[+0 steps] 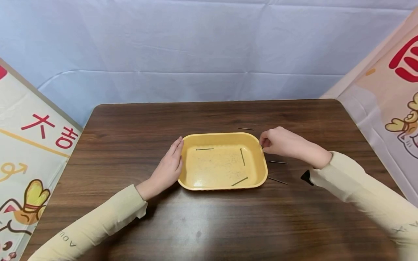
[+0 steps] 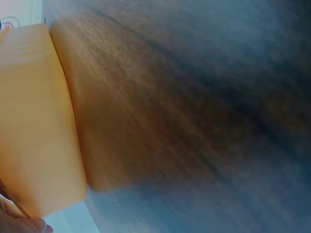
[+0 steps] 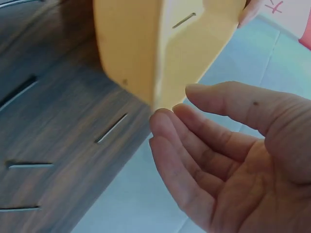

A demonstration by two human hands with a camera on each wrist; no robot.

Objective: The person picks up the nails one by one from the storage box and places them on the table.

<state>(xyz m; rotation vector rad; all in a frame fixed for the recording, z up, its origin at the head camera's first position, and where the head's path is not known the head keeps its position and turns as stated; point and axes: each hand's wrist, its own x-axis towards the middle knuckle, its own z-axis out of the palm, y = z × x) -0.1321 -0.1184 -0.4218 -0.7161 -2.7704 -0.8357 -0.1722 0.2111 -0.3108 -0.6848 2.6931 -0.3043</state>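
Note:
A yellow plastic tray (image 1: 212, 139) stands on the dark wooden table, with three nails in it: one nail (image 1: 204, 149) at the back left, another (image 1: 242, 157) on the right, a third (image 1: 240, 181) at the front right. My left hand (image 1: 164, 170) rests its straight fingers along the tray's left side. At the back right corner, my right hand (image 1: 282, 143) has its fingertips right by the rim. The right wrist view shows that hand (image 3: 228, 145) with fingers loosely bent, the thumb apart from them, and nothing between. Outside the tray lie several nails (image 3: 112, 128).
On the table, one nail (image 1: 245, 128) lies behind the tray; two more, an upper nail (image 1: 279, 162) and a lower nail (image 1: 278, 181), lie to its right. A pale cloth (image 1: 202, 54) hangs behind the table. Printed banners (image 1: 36, 145) flank it on both sides.

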